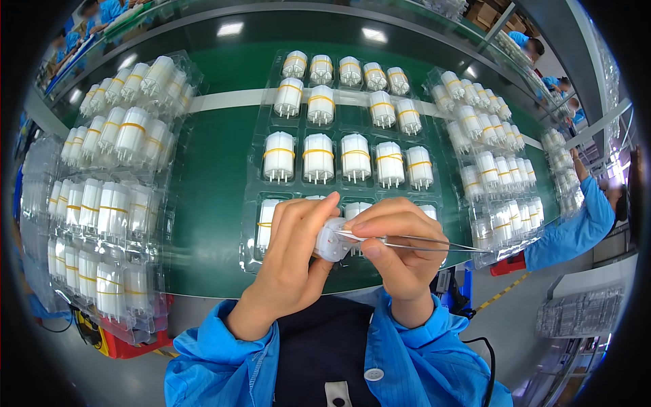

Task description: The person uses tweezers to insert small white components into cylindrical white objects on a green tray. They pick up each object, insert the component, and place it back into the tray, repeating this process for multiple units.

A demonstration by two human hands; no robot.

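Observation:
My left hand (291, 247) is closed around a white, rounded plastic part (331, 243), its end face turned toward my right hand. In my right hand (401, 237), thumb and fingers pinch a pair of thin metal tweezers (441, 245). The tweezers' near tips meet the face of the part; whether they grip anything there is too small to tell. Just beyond both hands lies a clear plastic tray (255, 203) holding rows of white cylinders (318, 157), each with a yellow band and metal pins. My hands hide some of the nearest row.
Stacked clear trays of similar banded cylinders stand on the left (112, 207) and right (505, 173) of the green table (210, 156). Beyond the right stack reaches another person's blue sleeve (573, 227). Red bins (132, 346) sit below the table's edge.

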